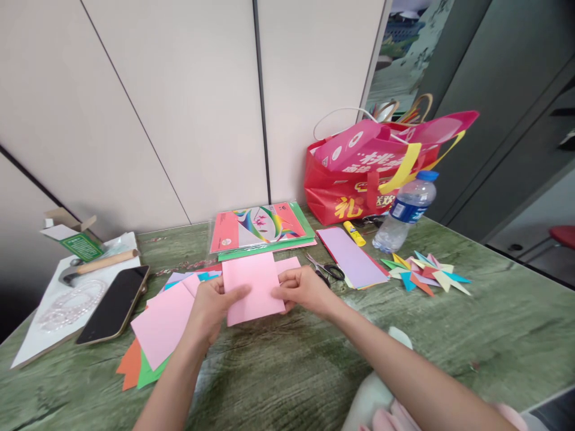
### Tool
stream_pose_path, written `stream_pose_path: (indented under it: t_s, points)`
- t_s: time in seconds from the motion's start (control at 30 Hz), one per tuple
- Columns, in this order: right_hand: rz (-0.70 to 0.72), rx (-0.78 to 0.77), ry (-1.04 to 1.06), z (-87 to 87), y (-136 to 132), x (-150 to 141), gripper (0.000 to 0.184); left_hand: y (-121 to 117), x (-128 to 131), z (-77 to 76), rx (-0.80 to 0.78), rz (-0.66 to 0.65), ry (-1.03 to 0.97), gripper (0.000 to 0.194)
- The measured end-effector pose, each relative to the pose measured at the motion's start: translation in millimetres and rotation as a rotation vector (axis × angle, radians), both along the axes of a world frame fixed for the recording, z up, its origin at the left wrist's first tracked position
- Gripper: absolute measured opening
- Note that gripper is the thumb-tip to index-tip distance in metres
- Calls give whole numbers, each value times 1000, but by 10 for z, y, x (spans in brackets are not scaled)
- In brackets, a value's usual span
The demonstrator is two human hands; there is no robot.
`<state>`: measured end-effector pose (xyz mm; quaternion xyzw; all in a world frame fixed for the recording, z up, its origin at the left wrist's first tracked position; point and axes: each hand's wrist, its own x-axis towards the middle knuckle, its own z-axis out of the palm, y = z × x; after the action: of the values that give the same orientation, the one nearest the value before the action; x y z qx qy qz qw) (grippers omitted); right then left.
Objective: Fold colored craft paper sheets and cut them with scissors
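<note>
Between my two hands a square of pink paper (pixel 253 285) is held up above the table. My left hand (pixel 214 304) pinches its left edge, thumb on the front face. At the right edge my right hand (pixel 300 288) pinches it the same way. Another bit of pink paper (pixel 288 264) shows behind, next to my right fingers; whether I hold it I cannot tell. Beside my left wrist lies a loose pile of coloured paper squares (pixel 164 320), pink on top. Black-handled scissors (pixel 331 270) lie just beyond my right hand.
A packet of coloured paper (pixel 260 227) lies at the back. To the right are purple paper strips (pixel 353 257), a glue stick (pixel 354 234), a water bottle (pixel 406 209), folded paper pieces (pixel 426 272) and a red bag (pixel 341 179). Leftward lie a phone (pixel 115 305) and a hammer (pixel 103 263).
</note>
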<state>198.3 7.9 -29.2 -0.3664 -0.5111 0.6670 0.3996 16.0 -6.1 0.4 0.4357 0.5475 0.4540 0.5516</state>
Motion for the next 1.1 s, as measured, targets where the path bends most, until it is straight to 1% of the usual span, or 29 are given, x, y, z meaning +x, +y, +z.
stream_pose_path:
  t_s: [0.23, 0.57, 1.1]
  points:
    - [-24, -3, -4, 9, 2, -6, 33, 6, -7, -5, 4, -12, 0, 43]
    - [-37, 16, -4, 20, -4, -3, 25, 0, -3, 3, 9, -15, -9, 42]
    - [-30, 7, 0, 13, 3, -2, 22, 2, -7, 8, 17, -10, -2, 42]
